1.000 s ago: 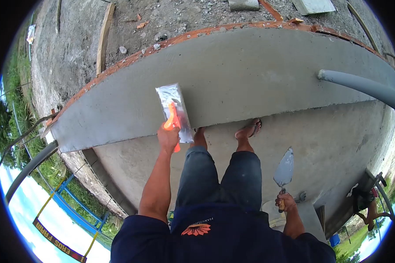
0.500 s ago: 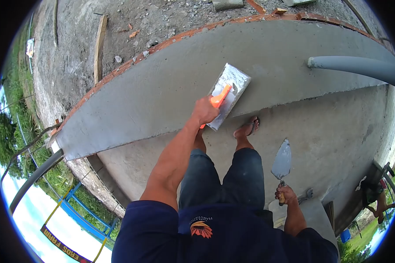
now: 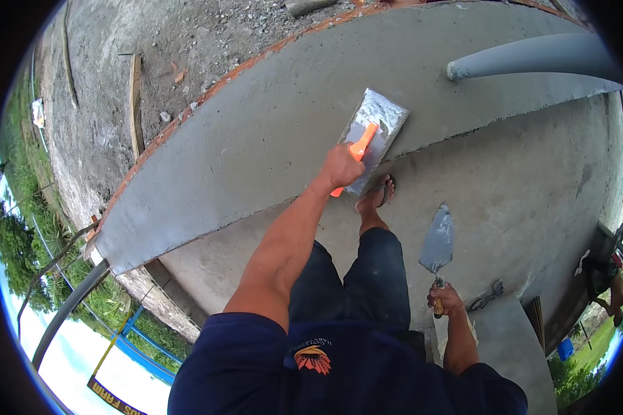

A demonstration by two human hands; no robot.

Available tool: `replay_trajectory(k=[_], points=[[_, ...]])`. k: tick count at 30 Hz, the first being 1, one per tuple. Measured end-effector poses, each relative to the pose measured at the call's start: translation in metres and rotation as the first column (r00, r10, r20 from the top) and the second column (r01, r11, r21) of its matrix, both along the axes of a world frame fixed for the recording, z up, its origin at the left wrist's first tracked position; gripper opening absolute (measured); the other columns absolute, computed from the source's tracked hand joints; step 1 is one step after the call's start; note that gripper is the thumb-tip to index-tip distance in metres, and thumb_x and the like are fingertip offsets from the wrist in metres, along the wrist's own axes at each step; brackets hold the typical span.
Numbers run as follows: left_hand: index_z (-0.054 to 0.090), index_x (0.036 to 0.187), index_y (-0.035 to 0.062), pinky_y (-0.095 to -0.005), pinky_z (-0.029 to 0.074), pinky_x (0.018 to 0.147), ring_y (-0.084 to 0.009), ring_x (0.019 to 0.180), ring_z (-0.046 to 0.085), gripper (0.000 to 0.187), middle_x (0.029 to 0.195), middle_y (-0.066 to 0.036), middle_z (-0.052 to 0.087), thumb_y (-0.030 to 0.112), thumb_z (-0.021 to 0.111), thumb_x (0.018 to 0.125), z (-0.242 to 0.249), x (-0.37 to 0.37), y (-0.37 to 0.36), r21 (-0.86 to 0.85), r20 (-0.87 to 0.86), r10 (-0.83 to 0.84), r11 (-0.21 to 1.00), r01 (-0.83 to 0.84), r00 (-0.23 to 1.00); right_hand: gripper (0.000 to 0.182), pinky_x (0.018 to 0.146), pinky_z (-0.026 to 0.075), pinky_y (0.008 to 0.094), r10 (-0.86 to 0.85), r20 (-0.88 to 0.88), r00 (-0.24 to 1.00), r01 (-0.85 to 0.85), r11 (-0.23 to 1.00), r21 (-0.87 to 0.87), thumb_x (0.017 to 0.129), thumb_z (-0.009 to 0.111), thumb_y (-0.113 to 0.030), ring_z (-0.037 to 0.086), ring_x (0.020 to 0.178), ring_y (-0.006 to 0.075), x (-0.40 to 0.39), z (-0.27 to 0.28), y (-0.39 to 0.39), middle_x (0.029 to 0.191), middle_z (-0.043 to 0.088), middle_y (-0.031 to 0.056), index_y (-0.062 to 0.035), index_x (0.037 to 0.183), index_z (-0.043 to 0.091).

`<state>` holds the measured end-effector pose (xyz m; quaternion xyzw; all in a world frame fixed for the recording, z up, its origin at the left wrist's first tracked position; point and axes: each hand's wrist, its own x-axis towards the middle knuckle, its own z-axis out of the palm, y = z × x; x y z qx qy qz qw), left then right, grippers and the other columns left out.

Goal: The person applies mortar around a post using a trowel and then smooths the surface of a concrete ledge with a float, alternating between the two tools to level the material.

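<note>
My left hand point(image 3: 342, 164) is wrapped round the orange handle of a rectangular plastering trowel point(image 3: 385, 109). The blade lies over the smooth grey cement band point(image 3: 249, 152), its lower end reaching past the band's near edge. Wet cement smears the top of the blade. Lower down on the right, my right hand point(image 3: 446, 299) grips the wooden handle of a pointed brick trowel point(image 3: 438, 238). That blade points forward above the concrete floor and carries patches of cement.
A thick grey pipe point(image 3: 526, 57) rises from the cement band at the right. Reddish edging point(image 3: 208, 98) borders its far side, with gravel and a wooden stake point(image 3: 136, 104) beyond. My sandalled foot point(image 3: 376, 195) stands close to the near edge. Another person point(image 3: 606, 280) is partly visible far right.
My left hand and the plastering trowel have shifted slightly right along the band. The view has tilted and moved a little. Both hands keep their hold.
</note>
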<state>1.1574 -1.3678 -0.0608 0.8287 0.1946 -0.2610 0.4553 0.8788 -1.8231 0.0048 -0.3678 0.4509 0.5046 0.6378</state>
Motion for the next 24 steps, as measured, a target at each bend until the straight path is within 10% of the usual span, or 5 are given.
replay_trajectory(k=[3,6,19,23,24], points=[[0.059,0.103,-0.0042,-0.0339,0.050,0.053,-0.0180,0.054,0.061,0.032,0.069,-0.014,0.062,0.008,0.064,0.074,0.000,0.005,-0.051,0.152,0.290,-0.271,0.960,0.235,0.918,0.017,0.050,0.047,0.0327,0.180,0.200,0.963,-0.159,0.980,-0.115,0.077,0.071,-0.006,0.056,0.051,0.0166,0.060,0.034,0.009,0.064,0.057,0.0039,-0.0087,0.084,0.055],[0.061,0.100,-0.0050,-0.0359,0.053,0.062,-0.0254,0.063,0.066,0.035,0.076,-0.017,0.066,0.018,0.070,0.075,0.066,-0.009,-0.051,-0.243,-0.144,0.087,0.963,-0.121,0.986,0.017,0.047,0.046,0.0290,0.322,0.322,0.890,-0.206,0.915,-0.346,0.078,0.071,-0.010,0.056,0.049,0.0125,0.137,0.066,0.014,0.062,0.055,0.0024,-0.0071,0.083,0.054],[0.050,0.115,0.0021,-0.0270,0.048,0.045,-0.0123,0.048,0.054,0.036,0.068,-0.005,0.055,0.006,0.068,0.085,0.098,-0.076,-0.003,-0.614,-0.221,0.603,0.524,-0.590,0.766,0.024,0.046,0.047,0.0283,0.313,0.616,0.723,0.004,0.890,-0.457,0.082,0.073,-0.021,0.054,0.051,0.0118,0.442,-0.018,0.034,0.066,0.054,0.0011,-0.0095,0.085,0.053],[0.051,0.104,0.0013,-0.0264,0.046,0.044,-0.0114,0.045,0.052,0.026,0.065,-0.004,0.054,0.005,0.068,0.084,0.065,-0.069,-0.019,-0.479,-0.184,0.625,0.617,-0.624,0.759,0.026,0.053,0.050,0.0323,0.474,0.486,0.734,-0.044,0.748,-0.663,0.081,0.073,-0.025,0.061,0.060,0.0184,0.465,-0.033,0.054,0.072,0.059,0.0055,-0.0067,0.087,0.055],[0.051,0.102,0.0009,-0.0264,0.045,0.044,-0.0115,0.045,0.052,0.026,0.065,-0.004,0.054,0.005,0.068,0.084,0.061,-0.066,-0.022,-0.504,-0.187,0.633,0.595,-0.626,0.751,0.026,0.060,0.051,0.0344,0.724,0.370,0.581,-0.009,0.461,-0.887,0.082,0.072,-0.024,0.062,0.067,0.0222,0.460,-0.034,0.059,0.078,0.061,0.0079,-0.0050,0.091,0.056]])
